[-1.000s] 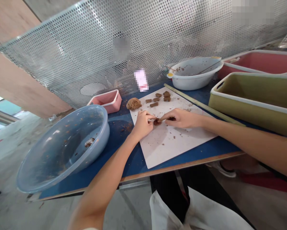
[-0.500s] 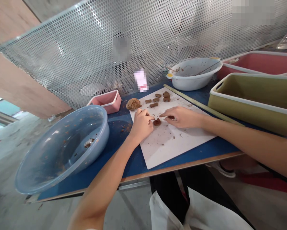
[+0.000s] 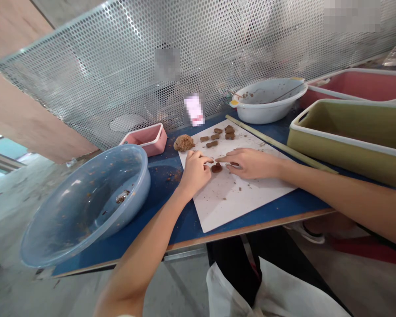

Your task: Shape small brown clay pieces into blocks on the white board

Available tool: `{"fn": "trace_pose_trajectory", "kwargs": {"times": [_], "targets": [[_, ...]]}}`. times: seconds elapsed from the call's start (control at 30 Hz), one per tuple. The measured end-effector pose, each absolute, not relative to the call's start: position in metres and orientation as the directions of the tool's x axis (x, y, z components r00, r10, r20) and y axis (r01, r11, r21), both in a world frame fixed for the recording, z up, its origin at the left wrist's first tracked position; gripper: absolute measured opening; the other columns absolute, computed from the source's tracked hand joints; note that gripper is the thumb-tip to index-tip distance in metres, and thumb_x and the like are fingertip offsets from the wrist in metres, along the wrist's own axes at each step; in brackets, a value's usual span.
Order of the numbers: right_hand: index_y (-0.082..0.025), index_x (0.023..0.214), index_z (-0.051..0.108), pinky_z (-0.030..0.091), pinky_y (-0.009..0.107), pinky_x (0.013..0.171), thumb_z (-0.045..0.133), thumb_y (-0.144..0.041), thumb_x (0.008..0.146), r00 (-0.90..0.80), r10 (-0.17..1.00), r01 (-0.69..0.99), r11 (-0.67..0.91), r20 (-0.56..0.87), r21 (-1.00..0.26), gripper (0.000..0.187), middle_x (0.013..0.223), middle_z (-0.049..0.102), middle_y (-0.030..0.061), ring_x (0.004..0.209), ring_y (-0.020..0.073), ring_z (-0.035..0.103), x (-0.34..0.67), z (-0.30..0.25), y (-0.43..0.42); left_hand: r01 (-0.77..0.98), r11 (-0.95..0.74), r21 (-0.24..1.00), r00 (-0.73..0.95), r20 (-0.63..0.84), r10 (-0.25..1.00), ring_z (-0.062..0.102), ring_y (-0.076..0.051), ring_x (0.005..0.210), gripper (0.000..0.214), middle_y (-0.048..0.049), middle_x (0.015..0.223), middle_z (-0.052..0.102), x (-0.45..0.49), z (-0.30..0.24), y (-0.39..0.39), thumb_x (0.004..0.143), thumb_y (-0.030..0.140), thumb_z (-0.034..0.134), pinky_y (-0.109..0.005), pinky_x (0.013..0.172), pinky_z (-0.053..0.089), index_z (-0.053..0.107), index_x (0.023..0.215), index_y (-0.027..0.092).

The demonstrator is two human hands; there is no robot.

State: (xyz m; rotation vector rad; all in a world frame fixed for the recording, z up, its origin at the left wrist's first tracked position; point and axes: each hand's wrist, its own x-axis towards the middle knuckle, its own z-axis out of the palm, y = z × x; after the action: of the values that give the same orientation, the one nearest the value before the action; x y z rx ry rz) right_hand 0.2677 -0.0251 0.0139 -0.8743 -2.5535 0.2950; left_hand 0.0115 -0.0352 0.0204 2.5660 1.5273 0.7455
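Note:
A small reddish-brown lump that looks like clay [image 3: 216, 167] lies on the white board [image 3: 224, 207] between my hands. My left hand [image 3: 197, 171] is at its left, index finger stretched toward the lump's far side and thumb apart below; no object shows in its grasp. From the right, my right hand [image 3: 249, 163] reaches in with index finger extended and thumb spread, its fingertip near the left index tip. Whether either hand touches the lump is unclear. Behind them lie several short brown clay pieces [image 3: 212, 144], and a larger rough tan lump [image 3: 183, 143] sits at the board's far-left corner.
A big blue basin [image 3: 141, 185] stands left on the blue table [image 3: 164, 211], beside a small pink bin [image 3: 161, 138]. A bamboo-like stick [image 3: 277, 141] lies along the board's right side. Beyond it are a white basin [image 3: 262, 113], an olive tub [image 3: 343, 147] and a pink tub [image 3: 366, 83].
My right hand has shifted slightly left, bringing its index finger behind the small lump and close to my left index finger. My left hand and the brown pieces have hardly moved.

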Motion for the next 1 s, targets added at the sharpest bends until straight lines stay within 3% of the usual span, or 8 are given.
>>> {"fn": "trace_pose_trajectory", "kwargs": {"times": [0.1,0.43,0.5,0.6,0.7,1.0], "targets": [[-0.027,0.15,0.075,0.057,0.04,0.093,0.059,-0.025,0.107,-0.695,0.635,0.531,0.77,0.338,-0.354,0.046,0.123,0.084,0.0108,0.102,0.0288,0.078,0.268,0.013,-0.025,0.811,-0.497,0.308,0.38,0.367,0.849,0.057,-0.031,0.114,0.049,-0.0106,0.101,0.07,0.011,0.021,-0.034,0.086,-0.004,0.056,-0.047,0.107,0.055,0.089,0.112,0.02],[-0.026,0.152,0.072,0.056,0.036,0.085,0.06,-0.022,0.105,-0.726,0.619,0.531,0.781,0.299,-0.329,0.048,0.119,0.085,0.01,0.099,0.0278,0.079,0.266,0.018,-0.028,0.819,-0.467,0.332,0.366,0.325,0.872,0.056,-0.031,0.114,0.048,-0.0106,0.103,0.069,0.01,0.021,-0.032,0.088,-0.003,0.055,-0.046,0.109,0.053,0.089,0.112,0.021],[-0.023,0.156,0.067,0.056,0.036,0.082,0.061,-0.024,0.105,-0.712,0.642,0.55,0.762,0.285,-0.343,0.051,0.12,0.085,0.0119,0.095,0.028,0.079,0.265,0.018,-0.029,0.818,-0.478,0.32,0.392,0.297,0.871,0.056,-0.032,0.119,0.04,-0.0114,0.11,0.069,0.01,0.024,-0.033,0.093,0.005,0.062,-0.05,0.114,0.051,0.088,0.12,0.021],[-0.022,0.154,0.066,0.056,0.037,0.083,0.06,-0.029,0.106,-0.702,0.664,0.571,0.741,0.257,-0.355,0.048,0.125,0.085,0.0138,0.098,0.0296,0.08,0.264,0.02,-0.031,0.818,-0.503,0.279,0.455,0.219,0.863,0.054,-0.038,0.127,0.039,-0.0137,0.122,0.068,0.009,0.028,-0.036,0.097,0.036,0.078,-0.059,0.119,0.046,0.083,0.133,0.021],[-0.023,0.151,0.067,0.055,0.038,0.087,0.058,-0.034,0.108,-0.689,0.683,0.595,0.724,0.242,-0.35,0.045,0.129,0.083,0.0147,0.105,0.0319,0.08,0.263,0.021,-0.032,0.814,-0.521,0.255,0.496,0.161,0.853,0.053,-0.04,0.128,0.044,-0.0133,0.123,0.066,0.007,0.03,-0.036,0.092,0.053,0.087,-0.062,0.117,0.046,0.086,0.126,0.026],[-0.021,0.152,0.064,0.048,0.036,0.077,0.057,-0.04,0.11,-0.667,0.713,0.628,0.693,0.215,-0.353,0.047,0.1,0.083,0.0115,0.091,0.0318,0.077,0.265,0.018,-0.028,0.808,-0.513,0.29,0.479,0.184,0.858,0.057,-0.037,0.126,0.016,-0.0116,0.118,0.069,0.011,0.029,-0.037,0.096,0.035,0.086,-0.06,0.117,0.045,0.088,0.11,0.026]]}}
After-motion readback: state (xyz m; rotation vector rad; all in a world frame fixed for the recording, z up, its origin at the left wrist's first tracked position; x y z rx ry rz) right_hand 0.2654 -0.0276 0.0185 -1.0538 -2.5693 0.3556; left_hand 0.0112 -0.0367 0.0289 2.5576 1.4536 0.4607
